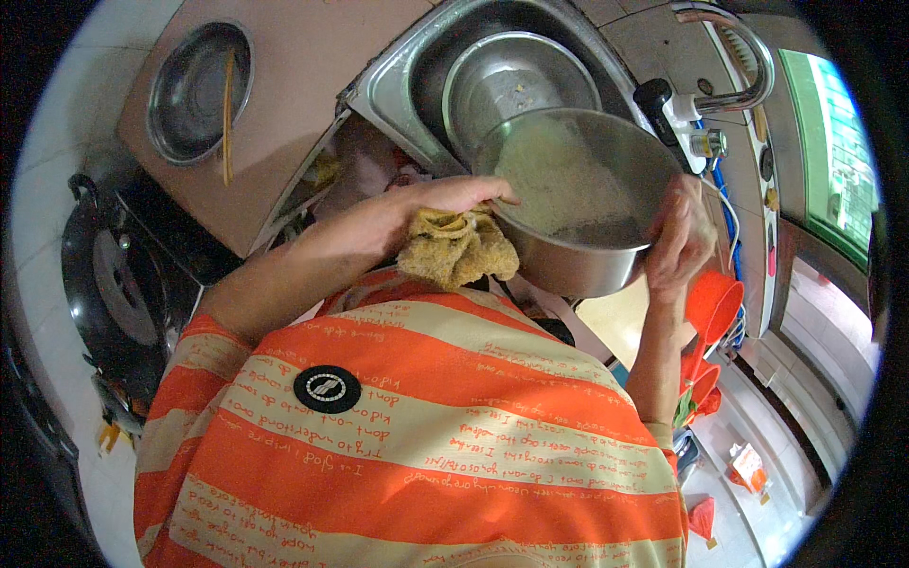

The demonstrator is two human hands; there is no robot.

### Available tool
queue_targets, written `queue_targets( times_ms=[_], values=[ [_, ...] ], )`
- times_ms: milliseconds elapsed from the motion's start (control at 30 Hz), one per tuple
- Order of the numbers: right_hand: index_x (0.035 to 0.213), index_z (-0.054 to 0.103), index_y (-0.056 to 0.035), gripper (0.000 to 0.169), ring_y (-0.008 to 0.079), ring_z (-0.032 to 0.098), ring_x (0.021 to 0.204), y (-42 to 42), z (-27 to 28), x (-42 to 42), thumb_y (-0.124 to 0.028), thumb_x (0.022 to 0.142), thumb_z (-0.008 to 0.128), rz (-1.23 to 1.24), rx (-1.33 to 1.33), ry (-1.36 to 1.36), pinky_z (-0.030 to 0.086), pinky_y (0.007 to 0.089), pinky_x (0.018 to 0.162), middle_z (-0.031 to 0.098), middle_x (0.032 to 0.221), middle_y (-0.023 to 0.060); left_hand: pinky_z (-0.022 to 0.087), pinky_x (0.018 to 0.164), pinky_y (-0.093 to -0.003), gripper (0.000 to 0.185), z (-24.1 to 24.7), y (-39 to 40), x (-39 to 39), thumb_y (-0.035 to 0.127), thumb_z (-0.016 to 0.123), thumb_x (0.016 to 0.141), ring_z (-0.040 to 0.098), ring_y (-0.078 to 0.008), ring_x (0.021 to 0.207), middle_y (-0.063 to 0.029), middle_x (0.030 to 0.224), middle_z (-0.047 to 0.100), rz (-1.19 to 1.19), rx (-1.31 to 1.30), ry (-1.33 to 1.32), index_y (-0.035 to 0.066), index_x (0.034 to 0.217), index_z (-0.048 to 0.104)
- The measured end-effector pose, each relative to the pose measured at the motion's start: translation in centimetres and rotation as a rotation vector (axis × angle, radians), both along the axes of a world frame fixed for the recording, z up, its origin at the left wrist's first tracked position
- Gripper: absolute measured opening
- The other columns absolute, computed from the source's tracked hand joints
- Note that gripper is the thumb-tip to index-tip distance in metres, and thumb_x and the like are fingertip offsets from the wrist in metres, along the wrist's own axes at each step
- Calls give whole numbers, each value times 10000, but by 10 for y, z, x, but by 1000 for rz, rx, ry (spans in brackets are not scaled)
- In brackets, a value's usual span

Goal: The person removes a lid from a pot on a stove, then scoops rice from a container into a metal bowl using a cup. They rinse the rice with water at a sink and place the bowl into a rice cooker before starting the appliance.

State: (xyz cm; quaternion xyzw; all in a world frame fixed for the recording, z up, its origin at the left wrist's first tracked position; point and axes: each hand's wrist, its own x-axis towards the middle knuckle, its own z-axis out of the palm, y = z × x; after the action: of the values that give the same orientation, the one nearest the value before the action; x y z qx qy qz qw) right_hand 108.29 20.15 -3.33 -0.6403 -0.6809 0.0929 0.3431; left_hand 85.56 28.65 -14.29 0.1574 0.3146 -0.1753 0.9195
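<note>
A deep round metal pot (582, 266) with pale grains like rice (554, 174) in it is held tilted between my two hands at the near edge of the sink. My left hand (469, 195) grips its left rim and also holds a crumpled yellow-brown cloth (454, 248) against its outside. At the right side of the pot my right hand (682, 234), a little blurred, supports the wall; its fingers are partly hidden. Beyond the pot, a wide shallow metal basin (511, 71) with a few small bits in it sits in the stainless-steel sink (387, 106).
A curved faucet (760, 71) stands right of the sink. On the counter (298, 71) at left rests a metal bowl (192, 92) with chopsticks (228, 121) across its rim. A black wok (113, 284) is at far left, and red plastic ladles (714, 305) are at right.
</note>
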Motion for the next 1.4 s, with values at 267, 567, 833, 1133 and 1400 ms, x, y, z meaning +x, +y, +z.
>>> queue_targets(
  times_ms=[267,567,833,1133,1400],
  values=[
    [575,491,-32,219,256,438,598,-33,-26,-9,-93,777,552,92,33,-109,359,393,736,434,580,82,457,718,-283,381,1,33,-2,133,560,642,581,-164,832,-83,902,615,-5,929,75,-3,996,592],
    [892,563,-13,446,390,594,838,17,-1,71,-411,939,368,-887,-372,-404,454,462,708,614,886,230,350,978,-339,802,5,69,-1,121,553,583,446,-307,1179,-186,1259,462,148,1203,185,66,1342,299],
    [869,541,-20,401,414,583,849,17,-13,98,-381,938,381,-723,-523,-543,446,495,710,613,862,236,329,986,-327,793,2,94,9,101,538,584,439,-301,1185,-184,1266,457,188,1238,170,42,1339,303],
    [845,469,-62,300,388,573,778,-8,-6,136,-344,938,425,-514,-431,-643,427,468,622,586,804,155,358,941,-308,715,20,105,15,78,530,594,469,-244,1114,-150,1201,492,179,1156,82,9,1288,370],
    [862,483,-74,286,384,580,800,-8,-9,144,-341,938,415,-508,-436,-681,429,479,636,594,837,154,398,886,-304,651,38,97,18,86,535,602,513,-241,1050,-146,1126,543,197,1115,98,-9,1238,431]
  ],
)
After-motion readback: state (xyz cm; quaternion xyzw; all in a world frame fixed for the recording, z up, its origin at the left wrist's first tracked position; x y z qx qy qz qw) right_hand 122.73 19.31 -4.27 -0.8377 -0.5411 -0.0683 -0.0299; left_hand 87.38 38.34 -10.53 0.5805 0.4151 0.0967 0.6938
